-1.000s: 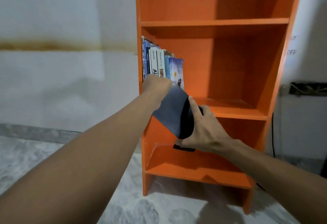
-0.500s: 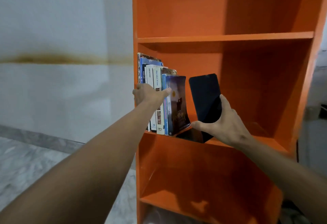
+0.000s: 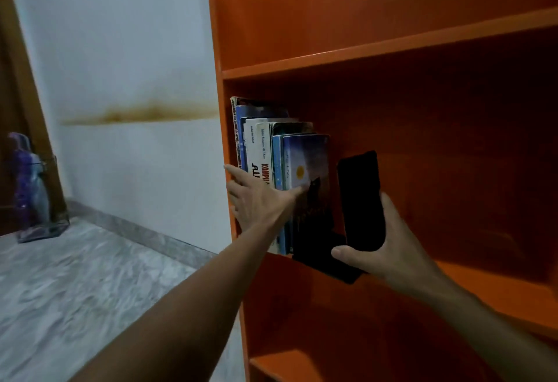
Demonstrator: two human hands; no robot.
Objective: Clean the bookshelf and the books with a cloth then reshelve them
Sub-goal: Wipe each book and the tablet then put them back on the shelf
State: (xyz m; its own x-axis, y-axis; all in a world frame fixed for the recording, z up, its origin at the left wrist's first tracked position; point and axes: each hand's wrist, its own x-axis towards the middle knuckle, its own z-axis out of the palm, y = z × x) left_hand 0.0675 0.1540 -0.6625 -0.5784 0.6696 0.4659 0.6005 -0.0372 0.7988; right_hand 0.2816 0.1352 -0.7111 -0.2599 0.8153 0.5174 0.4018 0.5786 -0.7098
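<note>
An orange bookshelf [image 3: 377,46] fills the right of the view. Several books [image 3: 273,152] stand upright against the left wall of its middle shelf. My left hand [image 3: 256,200] lies flat against their spines with fingers spread and the thumb across the outermost blue cover. Just right of the books stands a black L-shaped bookend [image 3: 360,197], its foot on the shelf board. My right hand [image 3: 383,245] grips the bookend's upright plate from the right, thumb under its lower edge. No cloth is in view.
A white wall [image 3: 129,49] with a brown stain runs left of the shelf. A purple bottle [image 3: 28,182] stands on the marble floor [image 3: 75,291] at far left, beside a brown door frame. The shelf's right part holds nothing.
The view has come closer and tilted. My left hand has spread flat over the book spines. My right hand has brought the bookend closer to the books and set it upright on the shelf.
</note>
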